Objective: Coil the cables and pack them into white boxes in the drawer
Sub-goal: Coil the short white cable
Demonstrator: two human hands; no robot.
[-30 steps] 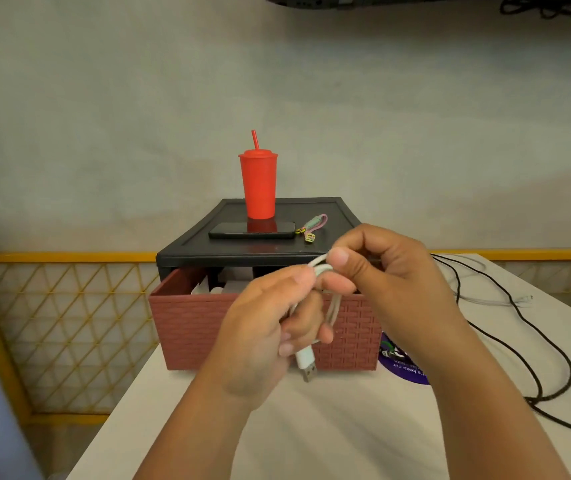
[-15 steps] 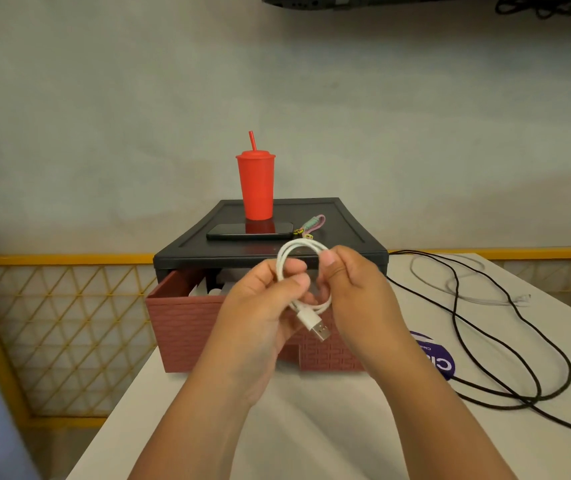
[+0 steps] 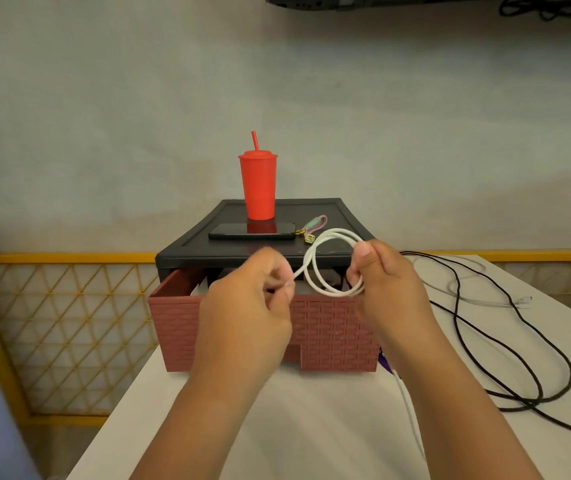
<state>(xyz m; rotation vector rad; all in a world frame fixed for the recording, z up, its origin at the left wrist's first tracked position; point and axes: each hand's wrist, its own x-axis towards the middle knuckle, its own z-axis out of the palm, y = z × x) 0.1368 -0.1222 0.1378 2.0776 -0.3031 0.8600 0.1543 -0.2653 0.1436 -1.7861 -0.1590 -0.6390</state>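
Plainly the step in hand is winding: the white cable (image 3: pixel 310 271) hangs as a small round coil of a few turns just above the front edge of the drawer (image 3: pixel 332 327), which stands pulled open. The right grip (image 3: pixel 384 282) is clenched on the coil's far side, thumb and fingers pinching the turns together, while the left grip (image 3: pixel 252 306), also above the drawer front, pinches a single strand leading off the coil. A further length of the same cable appears to trail down past the right forearm, in front of the drawer on the tabletop (image 3: pixel 311 427). To do this well, the person would likely feed each new turn to the same size as the others, let the strand roll between the fingers so it does not twist, and hold the pinch firm so the turns cannot spring apart before the coil goes in. Pale shapes show inside the drawer, but whether they are the white boxes cannot be told. A black cable (image 3: pixel 526 403) lies loose to the right of the drawer, not yet coiled. No brand or writing can be read: the purple sticker (image 3: pixel 382 358) at the drawer's right corner is mostly hidden, and the red tumbler (image 3: pixel 258 188) above the drawer is plain.
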